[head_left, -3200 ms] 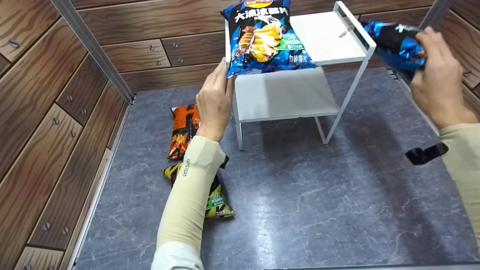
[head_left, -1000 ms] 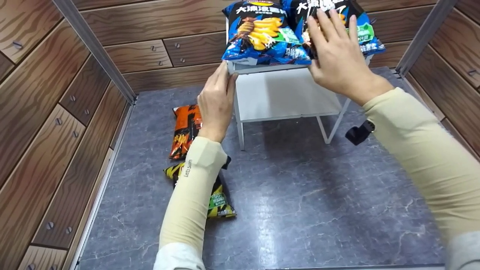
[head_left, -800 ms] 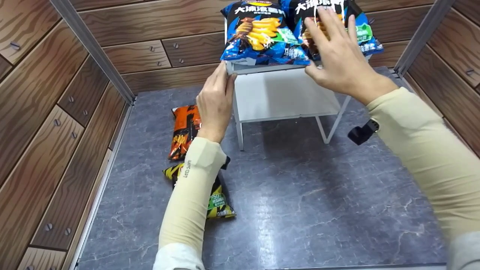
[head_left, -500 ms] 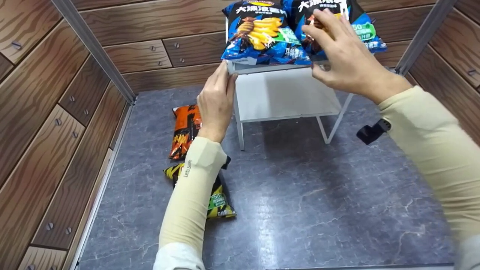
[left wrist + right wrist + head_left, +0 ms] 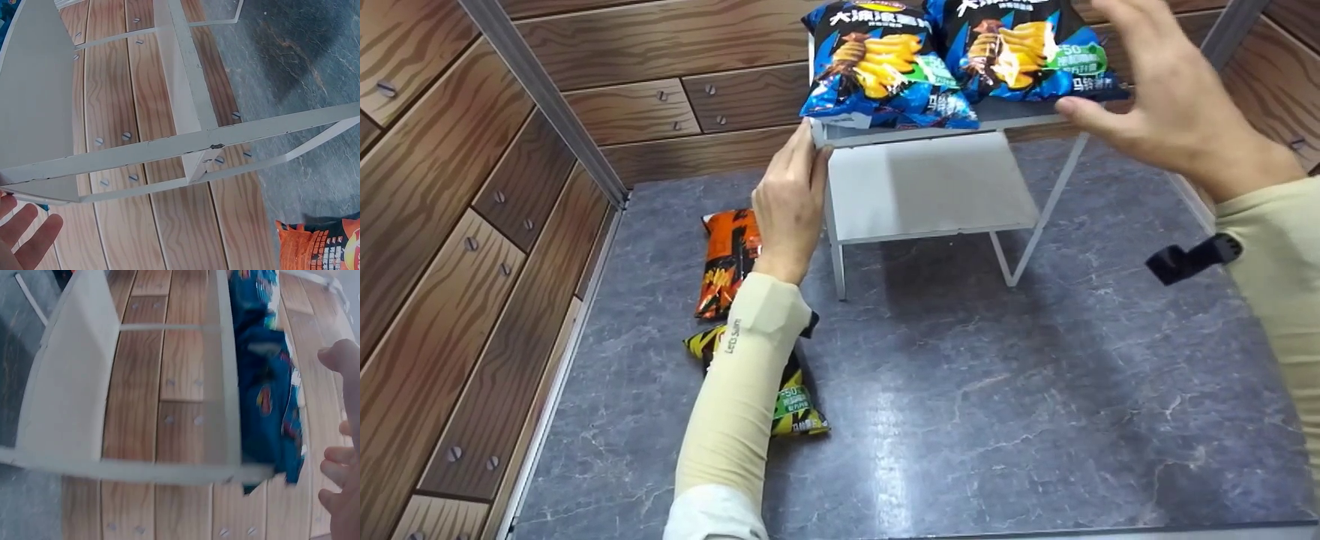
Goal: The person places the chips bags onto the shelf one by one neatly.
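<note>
Two blue-and-black chip bags lie side by side on the top of a small white two-tier shelf: the left bag and the right bag. My left hand rests at the shelf's near left top corner, fingers mostly straight. In the left wrist view, fingertips show beside the end of the white frame; most of that hand is out of view. My right hand stands off the right bag's right side with fingers spread, holding nothing. In the right wrist view a gap separates it from the blue bag.
An orange chip bag and a yellow-and-black chip bag lie on the grey marbled floor, partly behind my left arm. The lower shelf board sits beneath the top. Wood-patterned walls enclose the area.
The right chip bag, held in my right hand at first, now lies on the shelf top. My right hand has left it and moved right. My left hand has stayed put.
</note>
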{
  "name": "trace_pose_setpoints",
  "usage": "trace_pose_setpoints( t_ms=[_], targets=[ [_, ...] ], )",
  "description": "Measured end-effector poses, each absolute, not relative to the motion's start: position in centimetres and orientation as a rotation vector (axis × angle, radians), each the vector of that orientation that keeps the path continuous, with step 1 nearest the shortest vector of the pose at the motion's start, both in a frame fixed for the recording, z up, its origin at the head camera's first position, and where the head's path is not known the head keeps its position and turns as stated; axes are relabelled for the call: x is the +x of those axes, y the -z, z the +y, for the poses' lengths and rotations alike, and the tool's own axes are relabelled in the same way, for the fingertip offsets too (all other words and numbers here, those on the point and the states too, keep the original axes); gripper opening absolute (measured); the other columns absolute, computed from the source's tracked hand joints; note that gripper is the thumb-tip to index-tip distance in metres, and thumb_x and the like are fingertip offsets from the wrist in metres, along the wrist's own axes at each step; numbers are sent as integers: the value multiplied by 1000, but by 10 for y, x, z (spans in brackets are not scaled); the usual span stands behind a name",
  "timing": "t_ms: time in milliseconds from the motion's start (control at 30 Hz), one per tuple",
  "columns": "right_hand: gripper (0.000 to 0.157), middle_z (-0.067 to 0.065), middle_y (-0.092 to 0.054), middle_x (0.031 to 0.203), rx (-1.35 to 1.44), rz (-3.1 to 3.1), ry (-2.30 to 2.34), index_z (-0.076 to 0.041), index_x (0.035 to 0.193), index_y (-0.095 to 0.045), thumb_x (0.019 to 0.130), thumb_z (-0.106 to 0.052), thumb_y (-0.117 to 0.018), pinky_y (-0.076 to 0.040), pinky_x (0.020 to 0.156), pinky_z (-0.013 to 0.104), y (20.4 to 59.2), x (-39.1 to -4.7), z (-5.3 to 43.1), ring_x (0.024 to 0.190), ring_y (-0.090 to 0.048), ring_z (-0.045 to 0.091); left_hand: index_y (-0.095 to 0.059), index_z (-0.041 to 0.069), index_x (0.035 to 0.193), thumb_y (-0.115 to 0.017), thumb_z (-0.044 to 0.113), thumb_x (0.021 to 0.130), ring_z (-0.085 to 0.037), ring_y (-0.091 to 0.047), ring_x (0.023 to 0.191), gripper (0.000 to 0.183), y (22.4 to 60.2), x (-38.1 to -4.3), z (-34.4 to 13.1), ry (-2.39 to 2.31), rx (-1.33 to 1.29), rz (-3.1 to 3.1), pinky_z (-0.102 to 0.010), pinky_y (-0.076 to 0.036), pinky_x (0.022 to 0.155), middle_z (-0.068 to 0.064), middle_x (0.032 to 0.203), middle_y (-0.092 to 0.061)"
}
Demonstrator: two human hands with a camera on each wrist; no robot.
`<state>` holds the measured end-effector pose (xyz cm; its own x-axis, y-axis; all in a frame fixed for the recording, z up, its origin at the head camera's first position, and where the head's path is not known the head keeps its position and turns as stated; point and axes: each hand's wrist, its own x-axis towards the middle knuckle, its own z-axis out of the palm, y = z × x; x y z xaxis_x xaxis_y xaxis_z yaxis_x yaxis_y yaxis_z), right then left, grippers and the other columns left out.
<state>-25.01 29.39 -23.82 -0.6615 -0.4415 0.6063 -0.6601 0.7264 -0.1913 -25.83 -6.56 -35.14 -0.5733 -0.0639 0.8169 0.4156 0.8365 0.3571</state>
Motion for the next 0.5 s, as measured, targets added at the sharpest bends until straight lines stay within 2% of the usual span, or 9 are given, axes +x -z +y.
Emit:
trace_pose_setpoints(
  t_ms=[200,267,367,433,500],
  targets=[
    [88,24,-23,161,658,-2602,-591,-2,157,-20,92,-38,-68,-14,125,51,258,-255,310,150,-21,41,-61,11,137,-53,35,102,-21,-65,118,43,351,-257,-66,662,-259,-2090,-37,-58,90,-4,135,-65],
    [88,26,-26,160,609,-2647,-620,-3,158,-18,93,-37,-67,-17,124,55,264,-257,310,148,-25,44,-61,11,137,-54,35,102,-21,-65,118,43,352,-257,-66,663,-259,-2096,-37,-58,90,-4,135,-65],
    [84,26,-39,153,554,-2648,-695,-7,158,-22,93,-33,-69,-29,117,58,270,-259,308,137,-41,45,-61,11,137,-54,35,102,-22,-65,119,43,351,-256,-65,663,-259,-2098,-37,-58,90,-4,135,-65],
    [78,23,-50,145,521,-2618,-735,-11,156,-29,93,-33,-69,-42,110,41,273,-260,307,126,-54,28,-61,11,137,-53,35,102,-21,-65,119,43,351,-256,-65,666,-260,-2099,-37,-58,91,-4,135,-65],
    [72,18,-56,141,491,-2600,-767,-18,155,-34,93,-35,-69,-46,101,24,276,-260,307,116,-57,9,-61,12,137,-53,36,102,-21,-65,119,43,350,-256,-66,671,-263,-2093,-37,-58,91,-4,135,-65]
  ],
)
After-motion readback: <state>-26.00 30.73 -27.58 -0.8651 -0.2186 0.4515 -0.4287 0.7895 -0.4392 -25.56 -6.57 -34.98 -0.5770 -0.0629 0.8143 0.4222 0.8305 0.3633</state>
